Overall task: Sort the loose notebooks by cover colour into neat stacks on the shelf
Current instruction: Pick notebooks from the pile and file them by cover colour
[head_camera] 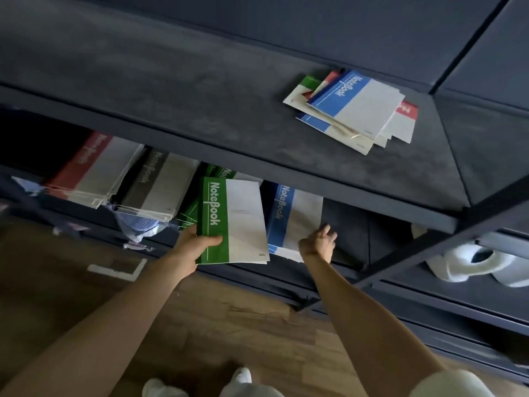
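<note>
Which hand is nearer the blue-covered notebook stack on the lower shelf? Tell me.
Right. The right hand is at the front right corner of the blue-covered notebook stack; the left hand grips a green-covered notebook left of it.

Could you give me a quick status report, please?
Left hand grips green notebook, above green stack. Right hand beside blue stack. Mixed pile unsorted on upper shelf.

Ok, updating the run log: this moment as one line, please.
left hand: grips green notebook | right hand: at blue stack edge, grip unclear | top shelf: mixed pile unsorted
</note>
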{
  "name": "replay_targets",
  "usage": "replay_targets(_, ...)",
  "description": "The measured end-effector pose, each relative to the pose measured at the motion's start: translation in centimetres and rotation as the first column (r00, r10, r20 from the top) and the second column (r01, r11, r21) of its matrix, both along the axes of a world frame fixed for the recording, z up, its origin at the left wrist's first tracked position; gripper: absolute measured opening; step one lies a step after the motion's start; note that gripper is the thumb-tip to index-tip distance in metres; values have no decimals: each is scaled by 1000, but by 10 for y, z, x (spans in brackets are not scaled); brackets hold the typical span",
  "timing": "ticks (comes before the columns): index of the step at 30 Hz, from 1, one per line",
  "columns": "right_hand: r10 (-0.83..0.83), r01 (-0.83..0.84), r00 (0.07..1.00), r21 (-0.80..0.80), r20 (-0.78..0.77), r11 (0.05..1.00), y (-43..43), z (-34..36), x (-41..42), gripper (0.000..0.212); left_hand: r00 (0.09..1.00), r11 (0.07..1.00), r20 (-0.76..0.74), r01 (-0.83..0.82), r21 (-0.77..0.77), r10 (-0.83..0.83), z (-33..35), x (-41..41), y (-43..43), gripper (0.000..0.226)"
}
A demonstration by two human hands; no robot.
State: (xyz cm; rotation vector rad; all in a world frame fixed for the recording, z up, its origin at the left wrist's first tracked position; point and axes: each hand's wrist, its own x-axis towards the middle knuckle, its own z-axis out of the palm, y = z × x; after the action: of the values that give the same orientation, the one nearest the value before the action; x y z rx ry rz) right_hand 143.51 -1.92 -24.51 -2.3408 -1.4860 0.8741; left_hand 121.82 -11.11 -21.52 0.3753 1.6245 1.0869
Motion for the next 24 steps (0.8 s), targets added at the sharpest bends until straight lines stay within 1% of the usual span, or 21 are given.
replay_targets(2, 92, -103, 985, 69, 147, 992, -3, -1, -3, 44, 1000, 1000, -11, -4, 2, 4, -1, 4, 1, 38)
replay_targets(3, 132, -149, 980, 104, 148, 983, -3, -1, -8, 38, 1000, 1000, -14, -4, 3, 4, -3, 5, 2, 39)
replay_targets(4, 170, -178, 982, 108, 80, 978, -4, 1, -14, 34, 1000, 1000, -16, 0, 6, 0, -4, 6, 3, 39)
replay_targets(5, 190, -186, 981, 72, -50, 980, -5, 4, -22, 31, 1000, 1000, -17, 9, 7, -9, -4, 7, 5, 39)
replay_targets(6, 169, -175, 961, -9, -217, 984, -6, 9, -30, 31, 1000, 1000, -18, 15, 9, -15, -4, 7, 6, 40)
replay_targets(7, 72, -134, 915, -128, -397, 983, -9, 15, -38, 29, 1000, 1000, -15, 16, 14, -16, -4, 7, 6, 39)
replay_targets(8, -75, -89, 831, -265, -551, 960, -13, 22, -44, 25, 1000, 1000, -11, 11, 22, -10, -4, 5, 7, 40)
replay_targets(9, -212, -57, 726, -364, -654, 929, -17, 27, -49, 18, 1000, 1000, -11, 1, 30, -1, -4, 2, 8, 40)
replay_targets(10, -285, -35, 648, -402, -706, 915, -19, 28, -53, 14, 1000, 999, -17, -7, 37, 8, -4, -1, 8, 40)
replay_targets(11, -296, -39, 610, -400, -735, 916, -20, 28, -56, 13, 1000, 999, -25, -10, 43, 11, -3, -6, 9, 40)
replay_targets(13, -243, -63, 617, -354, -749, 933, -22, 27, -64, 14, 1000, 998, -29, 1, 62, 1, -3, -16, 10, 41)
replay_targets(15, -204, -70, 660, -329, -723, 942, -24, 24, -74, 4, 999, 996, -42, 35, 78, -31, -4, -28, 14, 44)
replay_targets(16, -188, -72, 688, -323, -701, 944, -25, 21, -80, 5, 995, 994, -75, 69, 79, -63, -5, -34, 16, 45)
replay_targets(18, -186, -55, 714, -319, -675, 946, -27, 19, -92, 23, 968, 985, -196, 167, 51, -154, -6, -45, 22, 45)
replay_targets(19, -195, -31, 716, -309, -670, 951, -27, 18, -100, 31, 940, 976, -276, 218, 26, -202, -6, -50, 25, 47)
replay_targets(20, -200, -2, 722, -291, -663, 957, -26, 18, -107, 35, 894, 963, -371, 269, -2, -251, -6, -54, 30, 49)
replay_targets(22, -202, 57, 758, -245, -620, 968, -19, 14, -122, 35, 756, 929, -557, 360, -87, -345, -7, -64, 40, 58)
replay_targets(24, -195, 106, 800, -186, -568, 977, -10, 12, -135, 29, 600, 871, -661, 457, -179, -451, -8, -76, 47, 72)
